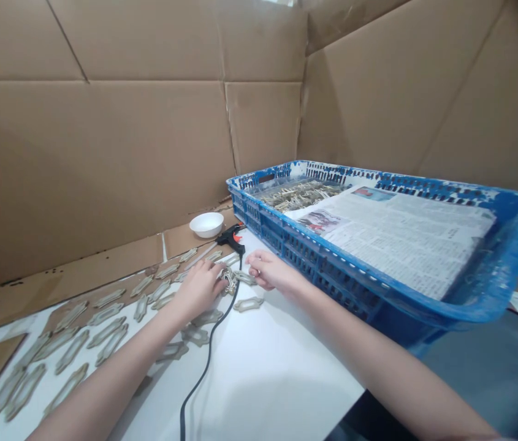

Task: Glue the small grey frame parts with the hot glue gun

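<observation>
My left hand lies over the table with its thumb and fingers apart, touching the edge of a small heap of shiny metal pieces. Just right of the heap, my right hand is closed in a pinch; whatever is between its fingertips is too small to make out. Beneath those fingertips lies a pale, elongated frame-shaped piece, and a similar frame piece rests a little nearer on the white sheet. The heap is partly hidden by my left fingers.
Several more frame pieces are spread across the left. A black glue gun lies beyond my hands, its cord running toward me. Behind it stands a white bowl. A blue crate with newspaper fills the right; cardboard walls enclose the space.
</observation>
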`<state>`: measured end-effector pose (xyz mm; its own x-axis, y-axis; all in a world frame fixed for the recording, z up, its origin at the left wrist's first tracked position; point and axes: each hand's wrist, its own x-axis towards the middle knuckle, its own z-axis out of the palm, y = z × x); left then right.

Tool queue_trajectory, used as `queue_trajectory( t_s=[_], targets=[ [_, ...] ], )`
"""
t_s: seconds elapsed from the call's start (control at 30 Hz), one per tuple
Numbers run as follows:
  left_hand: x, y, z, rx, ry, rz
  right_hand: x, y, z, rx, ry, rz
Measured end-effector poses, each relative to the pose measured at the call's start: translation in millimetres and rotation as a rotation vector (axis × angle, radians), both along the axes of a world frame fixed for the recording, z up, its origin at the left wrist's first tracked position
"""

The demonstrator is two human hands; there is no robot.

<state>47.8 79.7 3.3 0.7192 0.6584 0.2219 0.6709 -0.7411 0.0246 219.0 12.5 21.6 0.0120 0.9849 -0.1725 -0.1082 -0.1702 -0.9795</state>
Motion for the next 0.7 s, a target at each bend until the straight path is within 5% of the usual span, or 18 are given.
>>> queue_trajectory(
  t_s=[0.13, 0.3, 0.53, 0.7],
  targets=[
    [9.1, 10.2, -1.0, -0.154, -0.113, 0.031, 0.0, 0.0, 0.4, -0.008, -0.011, 0.026],
    [2.2, 15.2, 12.5, -0.529, -0.379, 0.19, 1.8, -0.4, 3.1, -0.025, -0.032, 0.057],
    [-29.1, -33.8, 28.7, -0.956, -0.819, 0.229, 0.0, -3.7, -0.4, 0.063, -0.085, 0.191],
    [-28.6, -54.1, 15.6, -0.978, -0.917, 0.205, -3.3, -3.5, -6.6, 0.07, -0.216, 0.24]
  ],
)
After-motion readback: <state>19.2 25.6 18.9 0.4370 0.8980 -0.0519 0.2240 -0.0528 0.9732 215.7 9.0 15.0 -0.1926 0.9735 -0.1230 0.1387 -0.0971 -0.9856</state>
